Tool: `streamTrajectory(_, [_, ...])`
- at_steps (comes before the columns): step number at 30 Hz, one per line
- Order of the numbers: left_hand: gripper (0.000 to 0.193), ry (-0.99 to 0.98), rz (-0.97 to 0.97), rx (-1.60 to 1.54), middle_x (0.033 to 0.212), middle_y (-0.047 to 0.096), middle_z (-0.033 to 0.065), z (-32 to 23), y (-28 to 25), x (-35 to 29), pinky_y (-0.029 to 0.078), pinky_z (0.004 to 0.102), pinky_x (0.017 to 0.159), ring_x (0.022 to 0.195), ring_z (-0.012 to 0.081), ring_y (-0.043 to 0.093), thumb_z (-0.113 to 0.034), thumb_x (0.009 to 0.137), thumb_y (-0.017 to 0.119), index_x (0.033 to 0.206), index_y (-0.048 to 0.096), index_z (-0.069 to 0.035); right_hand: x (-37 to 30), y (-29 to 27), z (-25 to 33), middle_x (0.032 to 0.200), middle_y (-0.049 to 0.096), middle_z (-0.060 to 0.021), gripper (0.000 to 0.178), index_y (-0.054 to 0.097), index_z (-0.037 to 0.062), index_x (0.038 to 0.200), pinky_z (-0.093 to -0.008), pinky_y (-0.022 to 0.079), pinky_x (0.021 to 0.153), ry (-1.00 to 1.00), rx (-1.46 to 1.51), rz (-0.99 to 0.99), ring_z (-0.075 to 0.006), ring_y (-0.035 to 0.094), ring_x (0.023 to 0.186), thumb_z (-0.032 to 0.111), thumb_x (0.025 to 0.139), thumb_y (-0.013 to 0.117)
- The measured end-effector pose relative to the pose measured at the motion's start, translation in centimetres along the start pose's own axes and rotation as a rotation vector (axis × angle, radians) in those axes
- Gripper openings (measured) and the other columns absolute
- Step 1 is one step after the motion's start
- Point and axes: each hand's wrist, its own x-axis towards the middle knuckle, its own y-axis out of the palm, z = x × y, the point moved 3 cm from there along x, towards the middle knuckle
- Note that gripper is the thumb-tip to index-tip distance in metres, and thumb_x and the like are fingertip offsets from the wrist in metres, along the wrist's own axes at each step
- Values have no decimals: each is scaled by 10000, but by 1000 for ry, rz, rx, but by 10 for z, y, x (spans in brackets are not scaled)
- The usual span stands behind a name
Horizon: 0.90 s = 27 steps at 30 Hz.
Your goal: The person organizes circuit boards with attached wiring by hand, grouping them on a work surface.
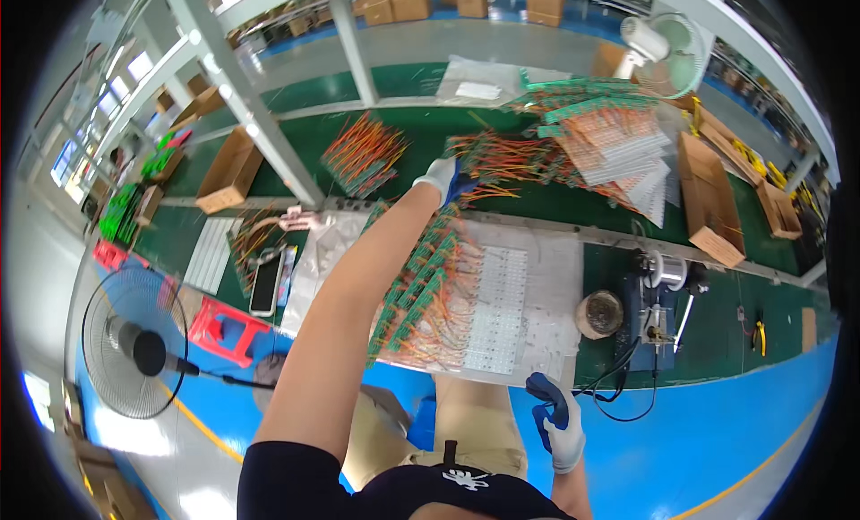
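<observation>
My left arm stretches across the workbench, and my left hand (442, 178), in a white glove with blue-coated fingers, is at the near left edge of a pile of green circuit boards with orange wires (502, 157). Its fingertips are partly hidden there, so I cannot tell whether they grip a board. My right hand (560, 423), gloved the same way, hangs off the bench's near edge with bent fingers apart from the thumb and nothing between them. Between the hands lie rows of wired green boards (421, 283) beside a white perforated panel (497, 309).
A soldering device with a wire spool (667, 271) and a round tin (599, 315) stand right. Another wired-board bundle (365, 154) lies behind. A metal post (246, 99) rises at left, near a phone (266, 283). Cardboard boxes (710, 197) and fans (134, 345) flank the bench.
</observation>
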Motion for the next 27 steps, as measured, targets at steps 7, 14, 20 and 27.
streamTrajectory(7, [294, 782, -356, 1227, 858, 675, 123, -85, -80, 18, 532, 327, 679, 817, 244, 659, -255, 841, 617, 941, 591, 20, 4, -1, -10, 1213, 548, -207, 715, 437, -107, 1258, -384, 388, 987, 11, 9, -76, -294, 532, 1134, 307, 746, 717])
streamTrajectory(14, [543, 413, -1055, 1273, 1056, 639, 209, -152, -170, -35, 483, 375, 873, 1001, 345, 612, -431, 694, 703, 1011, 641, 6, 3, -11, -12, 1188, 541, -247, 564, 399, -107, 1262, -414, 416, 940, -144, -97, -56, -337, 559, 1073, 148, 798, 592])
streamTrajectory(20, [573, 194, -935, 1177, 972, 672, 159, -126, -222, 11, 497, 347, 800, 907, 252, 653, -497, 746, 660, 962, 652, 34, 5, -18, -17, 1179, 552, -239, 574, 426, -114, 1249, -409, 412, 944, -106, -164, -115, -331, 562, 1070, 154, 771, 596])
streamTrajectory(27, [139, 29, -632, 493, 683, 582, 55, -123, -230, 20, 474, 295, 526, 587, 171, 569, -225, 832, 644, 805, 616, -92, 11, -13, -10, 1174, 562, -220, 596, 455, -116, 1229, -395, 408, 949, -63, -155, -88, -311, 562, 1073, 84, 685, 594])
